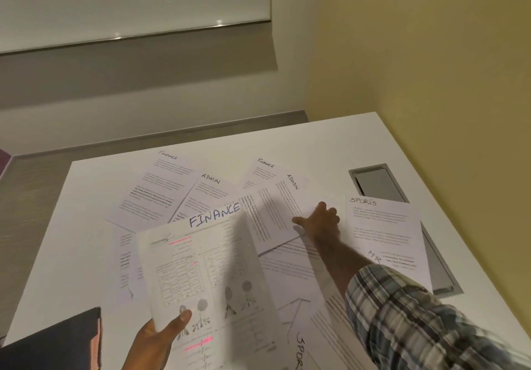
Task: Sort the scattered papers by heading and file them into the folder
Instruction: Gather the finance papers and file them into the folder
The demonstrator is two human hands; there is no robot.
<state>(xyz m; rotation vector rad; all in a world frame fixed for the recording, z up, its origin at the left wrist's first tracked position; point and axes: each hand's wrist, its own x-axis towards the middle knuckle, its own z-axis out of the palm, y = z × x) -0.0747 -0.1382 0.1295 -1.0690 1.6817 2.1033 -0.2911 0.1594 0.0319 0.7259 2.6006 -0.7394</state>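
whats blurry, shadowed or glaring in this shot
Head view: the plaid sleeve at lower right looks smeared, likely by motion; a soft shadow falls across the right side of the held FINANCE sheet and the papers beside it; two small glare spots sit on the wall panel's metal edge; handwritten headings read clearly, printed body text is too soft to read.

Dark folder (54,341) cut off at bottom-left corner, nearest sheet (300,351) heading cropped after SPOR, body print (155,194) unreadable
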